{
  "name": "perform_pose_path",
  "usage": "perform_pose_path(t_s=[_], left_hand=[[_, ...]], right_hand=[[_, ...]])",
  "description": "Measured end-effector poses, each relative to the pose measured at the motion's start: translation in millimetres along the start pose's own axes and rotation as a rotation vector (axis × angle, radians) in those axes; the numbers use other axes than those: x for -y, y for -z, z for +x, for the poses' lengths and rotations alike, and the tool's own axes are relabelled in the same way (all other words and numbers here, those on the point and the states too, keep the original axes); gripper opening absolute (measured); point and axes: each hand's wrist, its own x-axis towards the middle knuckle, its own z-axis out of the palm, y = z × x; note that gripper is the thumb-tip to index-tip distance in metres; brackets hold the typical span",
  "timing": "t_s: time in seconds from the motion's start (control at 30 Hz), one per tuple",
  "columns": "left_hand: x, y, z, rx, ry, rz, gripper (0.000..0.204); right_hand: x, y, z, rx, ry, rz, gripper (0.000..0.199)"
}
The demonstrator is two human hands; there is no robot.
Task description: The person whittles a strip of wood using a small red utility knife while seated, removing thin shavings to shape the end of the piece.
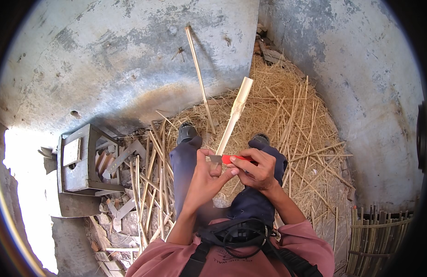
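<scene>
A split bamboo strip (232,122), pale and rough at a node partway along, points up and away from me. Its near end meets my left hand (202,180), whose fingers curl around there; the grip is partly hidden. My right hand (258,170) is closed on the red handle of a knife (226,159). The short grey blade lies crosswise over the strip's near end, its tip by my left index finger. My left thumb reaches right, close to the right-hand fingers. Both hands are above the gap between my legs.
Straw-like shavings and thin sticks (310,124) cover the floor. One bamboo piece (197,69) leans on the wall (116,60). At left stand a wooden box frame (77,177) and a stick pile (153,180). A slatted bamboo bundle (379,240) is at lower right.
</scene>
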Motion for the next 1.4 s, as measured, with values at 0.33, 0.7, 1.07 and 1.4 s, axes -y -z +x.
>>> perform_pose_path(t_s=[0.33, 0.7, 1.07, 1.4], left_hand=[[-4.0, 0.1, 0.3, 0.009, -0.01, 0.062, 0.065], [-2.0, -0.8, -1.6, 0.005, 0.009, 0.019, 0.067], [-6.3, -0.9, -4.1, 0.006, 0.004, 0.013, 0.064], [-2.6, -0.3, -6.9, -0.012, -0.012, 0.007, 0.061]], right_hand=[[-3.1, -1.9, -4.7, -0.027, 0.029, -0.029, 0.029], [-1.7, -2.3, -2.8, -0.058, 0.023, -0.047, 0.029], [-3.4, -2.5, -1.6, -0.077, 0.053, -0.069, 0.032], [-3.0, -5.3, -3.6, -0.088, 0.071, -0.074, 0.034]])
